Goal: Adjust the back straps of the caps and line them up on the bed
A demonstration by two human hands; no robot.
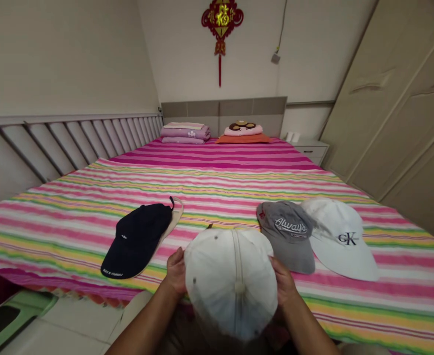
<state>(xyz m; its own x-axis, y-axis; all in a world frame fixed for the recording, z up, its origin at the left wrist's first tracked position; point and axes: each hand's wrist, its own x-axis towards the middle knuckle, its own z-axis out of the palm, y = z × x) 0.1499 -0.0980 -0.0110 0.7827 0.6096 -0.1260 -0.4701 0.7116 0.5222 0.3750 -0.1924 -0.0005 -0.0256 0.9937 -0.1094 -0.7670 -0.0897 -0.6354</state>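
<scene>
Both my hands grip the sides of a worn white baseball cap (232, 281), held crown-up just above the bed's near edge. My left hand (175, 272) is on its left side and my right hand (284, 283) on its right. To the left lies a navy cap (137, 239) on a pale strap or liner. A grey cap (287, 236) with white "Always" lettering lies close to my right hand. It overlaps a white cap (344, 241) with "CK" lettering. The held cap hides the bed directly in front of me.
A bed with a pink, yellow and green striped sheet (217, 187) fills the room's middle. Folded bedding (185, 133) and a pillow (242, 133) lie by the headboard (224, 111). A slatted wall panel (72, 143) runs along the left, wardrobe doors (398, 98) along the right.
</scene>
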